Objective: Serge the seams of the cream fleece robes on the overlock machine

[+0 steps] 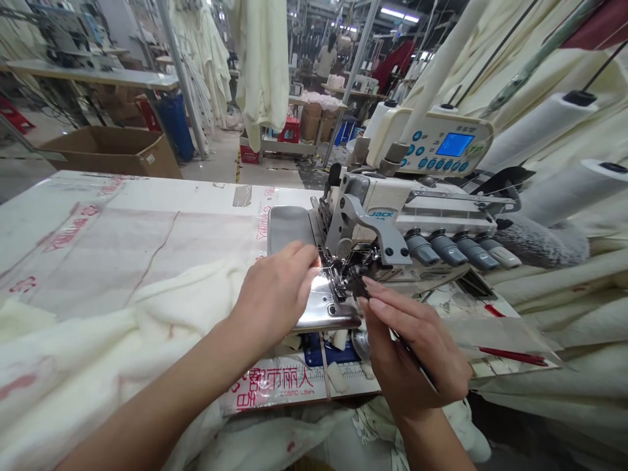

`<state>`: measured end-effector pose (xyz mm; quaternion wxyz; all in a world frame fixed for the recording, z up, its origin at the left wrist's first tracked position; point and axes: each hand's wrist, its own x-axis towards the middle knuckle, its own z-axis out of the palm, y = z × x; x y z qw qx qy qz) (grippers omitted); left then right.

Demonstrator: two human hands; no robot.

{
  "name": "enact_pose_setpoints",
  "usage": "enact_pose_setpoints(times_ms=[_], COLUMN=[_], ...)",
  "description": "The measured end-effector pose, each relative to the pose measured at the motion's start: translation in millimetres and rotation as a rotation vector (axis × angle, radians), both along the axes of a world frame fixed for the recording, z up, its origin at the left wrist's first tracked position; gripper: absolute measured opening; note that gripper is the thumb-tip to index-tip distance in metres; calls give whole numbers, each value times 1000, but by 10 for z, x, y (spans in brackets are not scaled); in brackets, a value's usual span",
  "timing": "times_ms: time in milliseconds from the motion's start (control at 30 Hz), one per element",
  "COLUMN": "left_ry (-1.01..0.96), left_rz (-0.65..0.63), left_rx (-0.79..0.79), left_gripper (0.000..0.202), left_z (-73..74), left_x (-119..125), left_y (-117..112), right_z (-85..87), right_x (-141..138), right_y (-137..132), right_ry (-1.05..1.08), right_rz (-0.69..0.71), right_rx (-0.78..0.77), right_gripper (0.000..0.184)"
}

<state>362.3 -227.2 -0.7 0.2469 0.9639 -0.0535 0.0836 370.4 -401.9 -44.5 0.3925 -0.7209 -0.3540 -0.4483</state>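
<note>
An open brown cardboard box [112, 154] stands on the floor at the far left beyond the surface [122, 229]; what lies in it cannot be made out. A blue bin [176, 124] stands just right of it. At the near middle, the right hand [417, 353] grasps a thin dark tool [360, 288] between thumb and fingers. Its long axis runs from the near right, along the palm, up to the far left, and its slim tip points into the needle area of the cream sewing machine [373, 216]. The left hand [277, 288] rests with fingers bent on the shiny, flat metal plate [321, 301], its tips at the presser foot; whether they pinch anything cannot be told. Soft, fuzzy cream fabric [147, 340] lies bunched at the near left on the surface, which is covered in glossy printed plastic. Smooth white thread cones [540, 124] stand at the far right.
</note>
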Motion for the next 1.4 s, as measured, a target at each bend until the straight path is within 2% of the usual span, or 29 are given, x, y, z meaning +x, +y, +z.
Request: enact_pose_setpoints(times_ms=[200,600,700,833,967,1067,1233,1400], left_ry=[1,-9,-11,-17,-23,-31,-45,-35], left_rz=[-10,-15,-17,-26,-21,-21,-21,-23], left_rx=[11,20,27,18,13,22,26,45], left_gripper=[14,14,14,15,16,16,16,15], left_z=[4,-9,-13,-7,-9,-21,-34,-34], left_x=[-13,-15,-20,-23,-16,-10,-14,-13], left_y=[0,-9,-7,-1,2,3,10,6], right_z=[11,-2,16,173,396,467,389,267], right_x=[53,79,66,38,39,46,37,87], right_y=[19,46,46,41,41,58,72,-3], right_ry=[23,65,50,93,283,336,407,603], right_rz=[-32,7,-11,-25,-20,-42,11,33], right_rx=[25,58,23,-116,-107,-139,12,280], right_gripper=[34,32,32,32,22,17,16,12])
